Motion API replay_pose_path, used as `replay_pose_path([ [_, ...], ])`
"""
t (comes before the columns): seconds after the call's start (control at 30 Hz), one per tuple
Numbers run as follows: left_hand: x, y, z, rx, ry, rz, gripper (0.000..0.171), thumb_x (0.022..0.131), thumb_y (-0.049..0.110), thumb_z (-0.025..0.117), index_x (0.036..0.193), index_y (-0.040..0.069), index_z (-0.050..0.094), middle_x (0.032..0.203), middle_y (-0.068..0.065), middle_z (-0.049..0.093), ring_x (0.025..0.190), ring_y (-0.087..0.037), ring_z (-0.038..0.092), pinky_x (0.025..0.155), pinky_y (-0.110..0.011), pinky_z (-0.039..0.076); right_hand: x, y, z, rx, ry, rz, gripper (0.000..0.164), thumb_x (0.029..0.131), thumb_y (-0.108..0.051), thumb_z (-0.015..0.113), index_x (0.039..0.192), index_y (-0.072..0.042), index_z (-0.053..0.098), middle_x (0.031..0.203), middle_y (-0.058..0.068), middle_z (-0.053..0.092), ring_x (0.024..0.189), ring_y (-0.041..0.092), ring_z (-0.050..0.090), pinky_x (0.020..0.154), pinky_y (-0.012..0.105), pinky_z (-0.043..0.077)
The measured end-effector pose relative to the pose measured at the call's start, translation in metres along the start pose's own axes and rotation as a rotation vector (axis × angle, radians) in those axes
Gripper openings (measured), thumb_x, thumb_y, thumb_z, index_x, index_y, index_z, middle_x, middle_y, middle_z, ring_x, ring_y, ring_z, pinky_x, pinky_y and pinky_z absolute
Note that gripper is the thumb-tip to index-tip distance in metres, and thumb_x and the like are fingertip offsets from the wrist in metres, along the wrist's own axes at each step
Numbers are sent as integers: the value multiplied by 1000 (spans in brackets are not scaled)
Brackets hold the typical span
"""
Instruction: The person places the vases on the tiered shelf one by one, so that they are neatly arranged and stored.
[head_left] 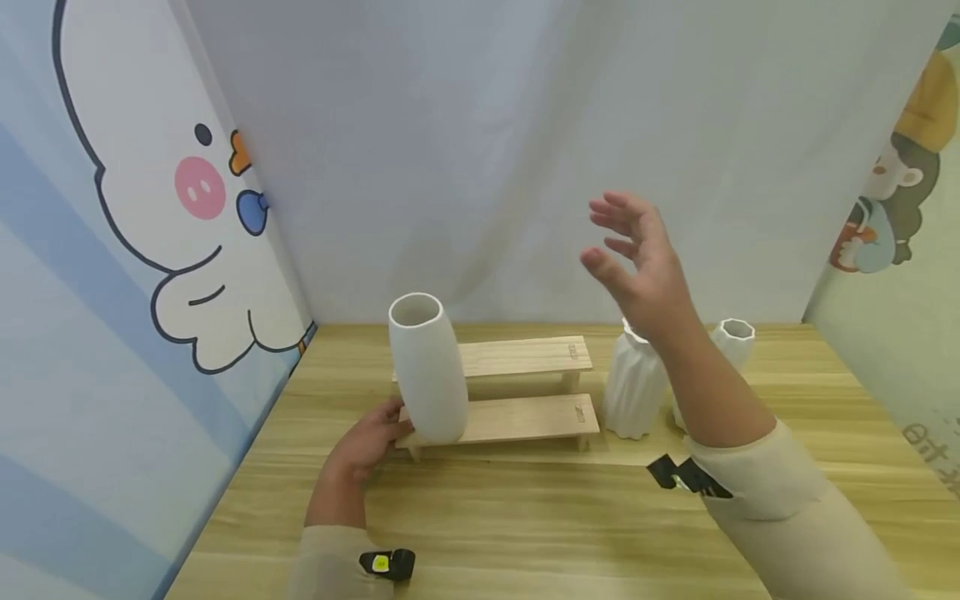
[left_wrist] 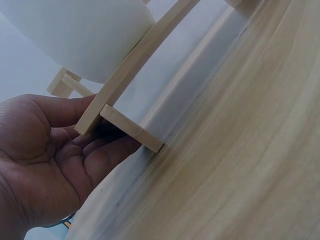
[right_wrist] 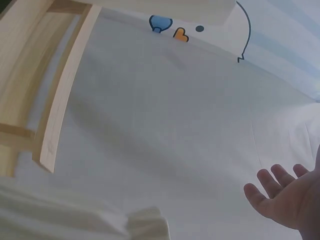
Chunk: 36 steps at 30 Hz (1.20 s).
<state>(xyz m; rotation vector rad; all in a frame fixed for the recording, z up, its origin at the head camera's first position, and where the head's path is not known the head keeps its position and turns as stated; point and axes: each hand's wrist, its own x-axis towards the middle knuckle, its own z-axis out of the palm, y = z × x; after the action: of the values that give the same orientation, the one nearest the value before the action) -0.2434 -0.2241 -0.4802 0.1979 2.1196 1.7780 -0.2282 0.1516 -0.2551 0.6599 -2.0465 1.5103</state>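
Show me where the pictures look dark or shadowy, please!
Head view: soft light, with faint darker bands on the cloth backdrop; left wrist view: a deep shadow beneath the end of the front wooden riser, by the left hand's fingers; right wrist view: greyish and dim, with soft dark bands across the backdrop.

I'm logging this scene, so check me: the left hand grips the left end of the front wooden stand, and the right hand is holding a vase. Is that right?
Not quite: the right hand is empty and raised in the air, as the head view shows. The left hand does grip the left end of the front wooden stand.
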Motion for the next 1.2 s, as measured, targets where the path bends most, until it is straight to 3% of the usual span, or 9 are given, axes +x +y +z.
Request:
replay_pose_path([
  [0.2, -2, 0, 0, -13, -30, 22, 53, 101, 10, 49, 151, 1, 31, 145, -19, 47, 115, -17, 57, 97, -31, 45, -5, 4, -30, -44, 63, 39, 60, 92, -31, 66, 143, -15, 39, 143, 4, 50, 132, 21, 47, 109, 37, 37],
  [0.4, -1, -1, 0, -21, -20, 15, 53, 101, 10, 48, 151, 3, 31, 145, -18, 48, 117, -19, 57, 97, -32, 46, -13, 13, -56, -105, 112, 82, 61, 93, -33, 65, 145, -18, 37, 145, 2, 48, 133, 18, 45, 109, 35, 36],
  [0.83, 0, -2, 1, 3, -30, 8, 57, 101, 12, 49, 153, 2, 27, 157, -19, 31, 134, -28, 41, 107, -39, 38, -37, 35, -102, -163, 243, 240, 62, 94, -34, 63, 147, -20, 34, 147, 2, 46, 134, 14, 44, 115, 35, 31],
  [1.03, 1, -2, 0, -41, -33, -9, 54, 102, 10, 48, 152, 5, 28, 145, -17, 47, 118, -22, 57, 98, -36, 47, -50, 52, -117, -182, 280, 290, 62, 94, -32, 62, 147, -19, 33, 147, 3, 45, 134, 15, 44, 114, 34, 31],
  [1.2, 2, -3, -1, -36, -54, 13, 56, 103, 10, 46, 153, 2, 25, 144, -19, 48, 113, -17, 60, 94, -31, 49, -61, 69, -124, -213, 275, 354, 64, 95, -34, 61, 149, -20, 31, 149, 5, 43, 135, 17, 42, 115, 38, 30],
])
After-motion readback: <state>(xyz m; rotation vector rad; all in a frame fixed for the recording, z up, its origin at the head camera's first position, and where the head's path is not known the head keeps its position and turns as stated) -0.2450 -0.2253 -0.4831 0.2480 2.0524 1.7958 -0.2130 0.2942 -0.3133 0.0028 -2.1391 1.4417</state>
